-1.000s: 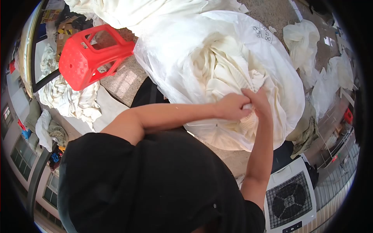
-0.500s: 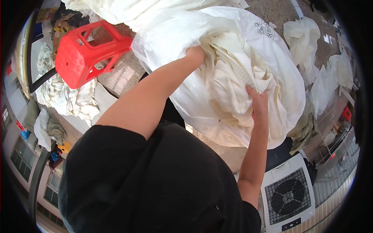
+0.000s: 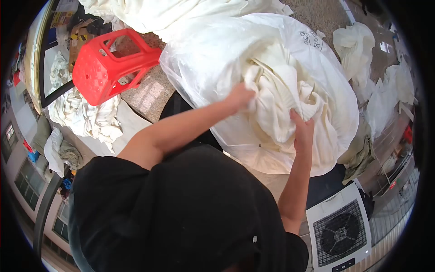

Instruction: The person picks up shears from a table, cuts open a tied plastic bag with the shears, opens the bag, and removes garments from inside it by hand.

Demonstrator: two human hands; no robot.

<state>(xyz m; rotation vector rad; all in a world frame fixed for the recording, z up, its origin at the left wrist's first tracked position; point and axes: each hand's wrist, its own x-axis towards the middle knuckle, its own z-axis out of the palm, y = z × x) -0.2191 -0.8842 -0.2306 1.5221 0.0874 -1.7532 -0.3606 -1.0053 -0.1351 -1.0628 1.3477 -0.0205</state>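
A large white plastic bag (image 3: 199,59) with handwritten black marks lies open, full of cream knitted fabric (image 3: 274,86). My left hand (image 3: 242,97) is at the left side of the fabric, its fingers closed and slightly blurred; the fabric's edge is at its fingertips. On the right, my right hand (image 3: 302,129) pinches a ribbed part of the cream fabric between thumb and fingers. Folds of cloth hide some of its fingertips.
A red plastic stool (image 3: 93,70) lies tipped at the left, above a white cloth pile (image 3: 86,118). More cream fabric (image 3: 181,11) is at the top. Clear plastic bags (image 3: 355,47) lie right. A white fan unit (image 3: 340,231) stands at the lower right.
My left hand parted from my right, reached up to the bag's upper left, then came back down to the fabric's left side. My right hand stays on the ribbed fabric, slightly lower.
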